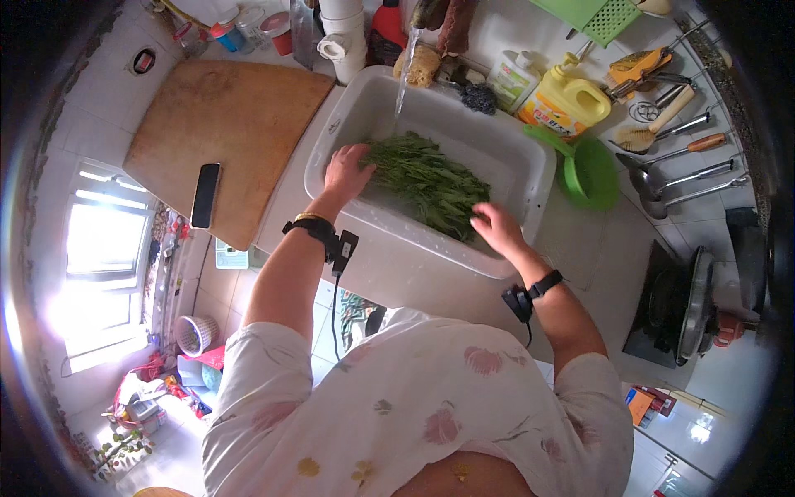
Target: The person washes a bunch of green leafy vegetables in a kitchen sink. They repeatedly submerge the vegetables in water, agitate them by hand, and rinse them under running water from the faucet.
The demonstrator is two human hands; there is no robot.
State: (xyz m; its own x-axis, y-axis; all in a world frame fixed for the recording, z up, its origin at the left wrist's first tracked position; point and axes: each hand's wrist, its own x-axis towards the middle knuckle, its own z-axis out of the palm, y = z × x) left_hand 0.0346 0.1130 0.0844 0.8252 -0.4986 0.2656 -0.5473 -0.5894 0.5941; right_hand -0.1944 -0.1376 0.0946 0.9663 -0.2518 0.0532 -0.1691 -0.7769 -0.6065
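A heap of leafy green vegetables [428, 183] lies in the white sink [525, 146]. Water [405, 74] runs from the tap [428, 12] into the sink's far left part. At the left end of the heap is my left hand [349, 171], its fingers on or beside the stems; whether they grip any is hard to tell. My right hand [497, 230] is at the heap's right end, with thumb and forefinger at the leaf edge and the other fingertips partly hidden. Both wrists carry black straps with small cabled devices.
Left of the sink, a wooden board [230, 130] bears a smartphone [205, 196]. A natural sponge [417, 65], a yellow detergent jug [565, 102] and a white bottle [513, 81] stand behind the sink. A green plastic ladle [587, 171] is on the right, near hanging utensils [677, 152] and a hob [658, 304].
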